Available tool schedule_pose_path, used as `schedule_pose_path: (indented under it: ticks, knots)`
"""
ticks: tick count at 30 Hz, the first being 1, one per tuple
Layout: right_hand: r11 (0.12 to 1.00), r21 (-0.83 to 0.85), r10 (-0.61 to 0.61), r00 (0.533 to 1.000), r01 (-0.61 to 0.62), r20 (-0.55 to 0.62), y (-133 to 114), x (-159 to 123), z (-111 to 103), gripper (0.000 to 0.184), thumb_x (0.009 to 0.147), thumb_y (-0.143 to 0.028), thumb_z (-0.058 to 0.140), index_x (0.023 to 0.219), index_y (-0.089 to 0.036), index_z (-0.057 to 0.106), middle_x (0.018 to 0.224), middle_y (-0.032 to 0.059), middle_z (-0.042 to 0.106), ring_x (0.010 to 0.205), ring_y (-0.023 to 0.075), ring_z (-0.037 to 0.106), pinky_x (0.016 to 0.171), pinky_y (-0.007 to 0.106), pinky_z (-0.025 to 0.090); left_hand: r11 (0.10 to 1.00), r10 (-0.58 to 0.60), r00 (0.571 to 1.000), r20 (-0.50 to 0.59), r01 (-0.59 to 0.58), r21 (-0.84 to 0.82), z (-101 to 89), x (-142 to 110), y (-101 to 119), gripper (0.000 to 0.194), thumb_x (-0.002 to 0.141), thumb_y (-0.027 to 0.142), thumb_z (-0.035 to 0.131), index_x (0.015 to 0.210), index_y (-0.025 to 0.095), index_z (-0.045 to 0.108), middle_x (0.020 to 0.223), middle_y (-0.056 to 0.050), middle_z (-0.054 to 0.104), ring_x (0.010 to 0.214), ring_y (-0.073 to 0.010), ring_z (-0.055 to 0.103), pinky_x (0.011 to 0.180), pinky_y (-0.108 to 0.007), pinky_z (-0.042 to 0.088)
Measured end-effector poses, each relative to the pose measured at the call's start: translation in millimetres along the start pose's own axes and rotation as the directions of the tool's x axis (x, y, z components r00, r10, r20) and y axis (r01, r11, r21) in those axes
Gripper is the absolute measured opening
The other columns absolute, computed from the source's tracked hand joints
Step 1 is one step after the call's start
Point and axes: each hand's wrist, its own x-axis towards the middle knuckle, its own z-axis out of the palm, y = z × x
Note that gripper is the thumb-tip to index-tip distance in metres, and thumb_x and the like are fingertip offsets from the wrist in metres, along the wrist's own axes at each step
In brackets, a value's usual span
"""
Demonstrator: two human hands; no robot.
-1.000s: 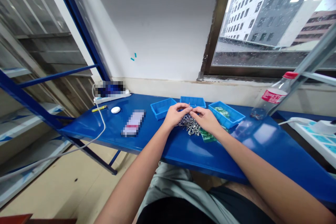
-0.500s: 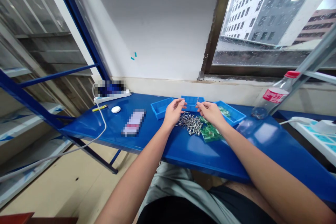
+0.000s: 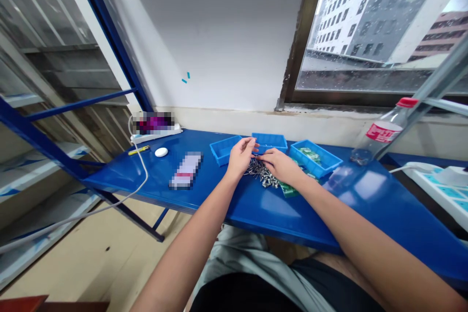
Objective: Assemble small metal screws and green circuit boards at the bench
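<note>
My left hand is closed, thumb against curled fingers, above the left side of a pile of shiny metal fasteners with thin shanks and thicker heads. What it holds is hidden. My right hand reaches over the pile, its closed fingertips close beside my left hand's. A thin dark sliver shows at those fingertips, too small to name. Under my right wrist lie green-and-clear plastic packets, partly covered by the hand.
Behind the hands stand a left blue tray, a middle blue tray and a right blue tray holding green packets. A plastic bottle and power strip are rightward. Leftward lie a phone-like slab, white oval object and yellow-handled tool.
My right hand has moved left and slightly down, from near the middle tray to beside my left hand. The upright metal piece in its fingers no longer shows. My left hand has barely moved.
</note>
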Motion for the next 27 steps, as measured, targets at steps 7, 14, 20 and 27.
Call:
schedule_pose_path:
  ticks: [7, 14, 20, 27]
  knots:
    - [1.0, -0.021, -0.015, 1.0, 0.016, 0.026, -1, 0, -5, 0.028, 0.097, -0.018, 0.058, 0.115, -0.024, 0.078, 0.106, 0.0082, 0.078, 0.102, 0.0288, 0.063, 0.093, 0.043, 0.053, 1.0, 0.006, 1.0, 0.01, -0.007, 0.017, -0.6, 0, -2, 0.038, 0.096, 0.049, 0.061, 0.113, 0.016, 0.071, 0.101, -0.01, 0.077, 0.083, -0.017, 0.071, 0.064, -0.023, 0.053]
    - [0.997, -0.068, -0.027, 0.999, 0.029, 0.034, -1, 0, -6, 0.028, 0.097, -0.017, 0.056, 0.116, -0.021, 0.077, 0.105, 0.0101, 0.077, 0.101, 0.0281, 0.063, 0.09, 0.042, 0.054, 1.0, -0.002, 0.999, 0.037, 0.002, 0.009, 0.9, 0, -3, 0.041, 0.095, 0.053, 0.061, 0.111, 0.016, 0.071, 0.099, -0.009, 0.076, 0.081, -0.0163, 0.071, 0.064, -0.023, 0.052]
    - [0.992, -0.121, -0.019, 0.997, 0.028, 0.079, 0, 2, -7, 0.026, 0.099, -0.018, 0.057, 0.112, -0.022, 0.079, 0.101, 0.0103, 0.077, 0.102, 0.028, 0.065, 0.09, 0.04, 0.053, 1.0, -0.012, 0.998, 0.054, 0.011, 0.019, 1.6, -2, -2, 0.042, 0.095, 0.054, 0.06, 0.109, 0.016, 0.071, 0.098, -0.009, 0.076, 0.079, -0.016, 0.07, 0.064, -0.023, 0.052]
    - [0.977, -0.199, -0.064, 0.994, 0.08, 0.086, -1, 4, -10, 0.018, 0.099, -0.016, 0.057, 0.104, -0.021, 0.074, 0.094, 0.0099, 0.073, 0.1, 0.0277, 0.062, 0.084, 0.038, 0.052, 1.0, -0.013, 0.998, 0.066, 0.012, 0.013, 0.3, 0, -5, 0.045, 0.096, 0.056, 0.059, 0.111, 0.015, 0.072, 0.098, -0.01, 0.076, 0.079, -0.0162, 0.07, 0.064, -0.023, 0.052]
